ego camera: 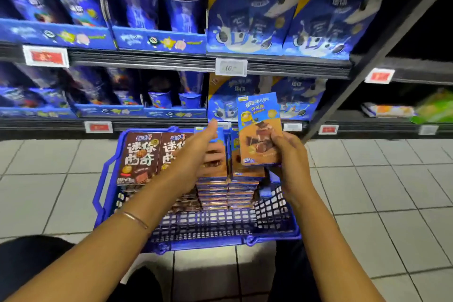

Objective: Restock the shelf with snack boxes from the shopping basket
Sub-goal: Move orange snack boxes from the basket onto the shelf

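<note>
"Holding anything, that right hand [286, 154]?"

"Yes. Its fingers and thumb are wrapped round the lower right edge of one box [259, 127], blue on top and orange below. The box stands upright, face toward the camera, lifted above the right side of the basket [220, 241]."

"And the left hand [198, 149]?"

"It reaches over the basket's middle with the fingers stretched out and the thumb raised. The fingers lie across the top of the stacks [228, 186]. They seem to touch the uppermost box there, though the blur keeps me from being sure. Nothing is gripped in it. A thin bracelet [136, 219] sits on that wrist."

"Where is the basket?"

"On the tiled floor [367, 191], just in front of the shelf [171, 125]. It is blue, with mesh walls."

"What's inside?"

"Two stacks of flat orange boxes side by side in the centre, matching the held one. To their left are brown boxes [139, 157] with large white lettering, two across on top and more beneath them."

"And the shelf itself?"

"Two tiers show, both holding blue packs. Larger blue and orange packs stand directly behind the held box. A white tag [231, 67] hangs on the upper tier's edge, and red and white labels hang along both edges."
</note>
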The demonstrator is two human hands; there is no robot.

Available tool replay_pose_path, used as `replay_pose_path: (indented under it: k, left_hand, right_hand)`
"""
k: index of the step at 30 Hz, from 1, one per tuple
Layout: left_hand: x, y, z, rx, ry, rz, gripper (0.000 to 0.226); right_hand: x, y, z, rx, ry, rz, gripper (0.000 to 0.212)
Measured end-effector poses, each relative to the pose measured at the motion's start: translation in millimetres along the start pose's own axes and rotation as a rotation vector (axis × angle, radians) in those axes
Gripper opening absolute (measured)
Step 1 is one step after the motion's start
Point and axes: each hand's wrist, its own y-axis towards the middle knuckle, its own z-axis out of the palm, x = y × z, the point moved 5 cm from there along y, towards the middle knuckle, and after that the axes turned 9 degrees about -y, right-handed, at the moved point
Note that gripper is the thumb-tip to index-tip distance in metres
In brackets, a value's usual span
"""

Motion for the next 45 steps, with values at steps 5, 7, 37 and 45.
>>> replay_pose_path:
  k: [5, 7, 37, 45]
  left_hand:
    - [-1, 3, 16, 0.135, -0.200, -0.011, 0.065]
    - [-2, 6, 13, 0.058, -0.269, 0.012, 0.062]
    - [-14, 14, 6, -0.017, -0.205, 0.051, 0.051]
    - [-11, 23, -1, -0.055, -0.177, 0.057, 0.056]
  right_hand:
    - [-11, -23, 47, 0.282, -0.043, 0.127, 0.043]
    - [-14, -25, 54, 0.270, -0.054, 0.083, 0.034]
    - [-84, 26, 22, -0.059, -0.485, -0.098, 0.043]
    - [-20, 19, 1, -0.157, -0.121, -0.134, 0.028]
